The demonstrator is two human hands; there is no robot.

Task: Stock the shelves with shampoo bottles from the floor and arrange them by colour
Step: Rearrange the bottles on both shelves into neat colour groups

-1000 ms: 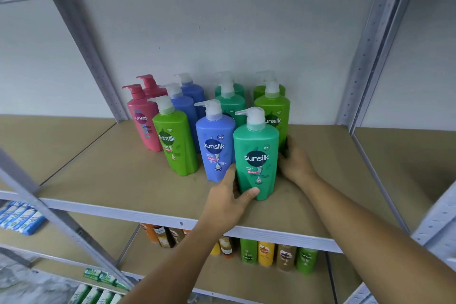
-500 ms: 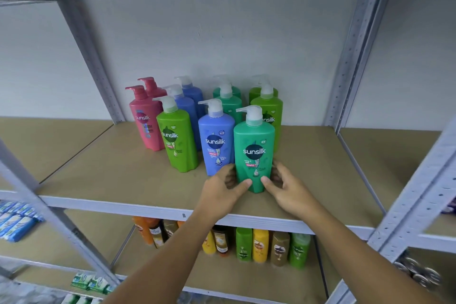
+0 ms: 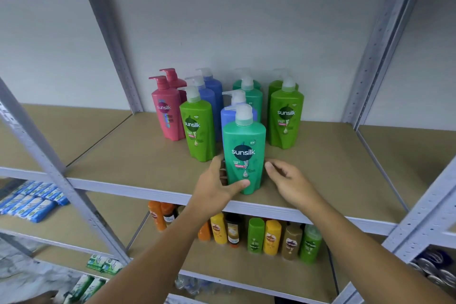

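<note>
A teal pump shampoo bottle (image 3: 244,150) stands upright near the front of the brown shelf board (image 3: 123,155). My left hand (image 3: 217,187) grips its lower left side, with the thumb across the bottom front. My right hand (image 3: 288,180) sits just right of the bottle with loosely curled fingers, the thumb tip at its edge. Directly behind stands a blue bottle (image 3: 232,111), mostly hidden. Further back are two pink bottles (image 3: 167,113), a light green one (image 3: 197,128), more blue ones (image 3: 212,96), teal ones (image 3: 251,96) and light green ones (image 3: 286,116).
Grey metal uprights (image 3: 118,61) frame the bay, and a diagonal brace (image 3: 49,163) crosses at the left. The shelf below holds several small bottles (image 3: 259,234). Blue packs (image 3: 32,202) lie lower left, and cans (image 3: 434,266) sit lower right.
The teal bottle has come forward and left, and now stands in front of the blue bottle. My right hand moved from behind it to its right side and loosened.
</note>
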